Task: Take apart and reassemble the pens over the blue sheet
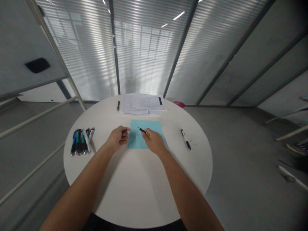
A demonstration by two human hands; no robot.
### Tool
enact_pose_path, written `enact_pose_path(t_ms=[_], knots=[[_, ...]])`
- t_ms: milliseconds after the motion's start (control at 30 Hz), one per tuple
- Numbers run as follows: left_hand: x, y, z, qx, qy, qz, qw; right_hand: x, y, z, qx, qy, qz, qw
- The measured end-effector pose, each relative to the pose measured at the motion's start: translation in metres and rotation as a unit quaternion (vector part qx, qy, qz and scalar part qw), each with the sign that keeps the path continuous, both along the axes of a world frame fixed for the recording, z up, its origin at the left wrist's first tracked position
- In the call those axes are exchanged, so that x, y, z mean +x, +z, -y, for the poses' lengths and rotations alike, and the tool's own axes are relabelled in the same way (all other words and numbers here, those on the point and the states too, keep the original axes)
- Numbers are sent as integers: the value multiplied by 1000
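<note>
My right hand (pixel 154 140) grips a black and yellow pen (pixel 141 130), its thin tip pointing up and to the left. Beneath it lies a light blue sheet of paper (pixel 137 143) on the round white table (pixel 134 179). The pen's tip is over the paper; I cannot tell whether it touches. My left hand (pixel 119 138) is at the sheet's left edge, its fingers loosely curled and apart, with the index finger reaching toward the paper. Nothing shows in that hand.
Several pens (pixel 80 141) lie bunched at the table's left. A white and black pen (pixel 186 140) rests on the right. Printed papers (pixel 144 104) are at the far edge beside a dark pen (pixel 118 106). A white metal frame (pixel 40 117) stands left of the table.
</note>
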State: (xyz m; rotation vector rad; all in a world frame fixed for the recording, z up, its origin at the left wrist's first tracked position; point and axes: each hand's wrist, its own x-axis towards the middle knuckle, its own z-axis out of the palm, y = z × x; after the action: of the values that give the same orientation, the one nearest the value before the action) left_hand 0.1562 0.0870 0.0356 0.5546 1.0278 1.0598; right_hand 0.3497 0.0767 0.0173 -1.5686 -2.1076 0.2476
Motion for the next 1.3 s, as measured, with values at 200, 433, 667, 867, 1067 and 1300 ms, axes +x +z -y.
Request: enact_pose_path(t_ms=[200,433,667,867,1067,1300], knots=[[3,3,4,61,8,-43,997,1,0,0,6,6,-4,1000],[6,2,6,138,44,-71,987,0,0,-1,3,6,-4,1000],[2,0,3,114,36,-40,992,0,1,0,3,12,-5,1000],[2,4,5,155,56,-3,986,-1,1,0,-3,18,-34,999],[4,7,6,181,96,-22,978,-2,4,1,-5,32,-45,998],[6,9,9,162,77,-54,982,-2,7,3,-2,48,-57,997]])
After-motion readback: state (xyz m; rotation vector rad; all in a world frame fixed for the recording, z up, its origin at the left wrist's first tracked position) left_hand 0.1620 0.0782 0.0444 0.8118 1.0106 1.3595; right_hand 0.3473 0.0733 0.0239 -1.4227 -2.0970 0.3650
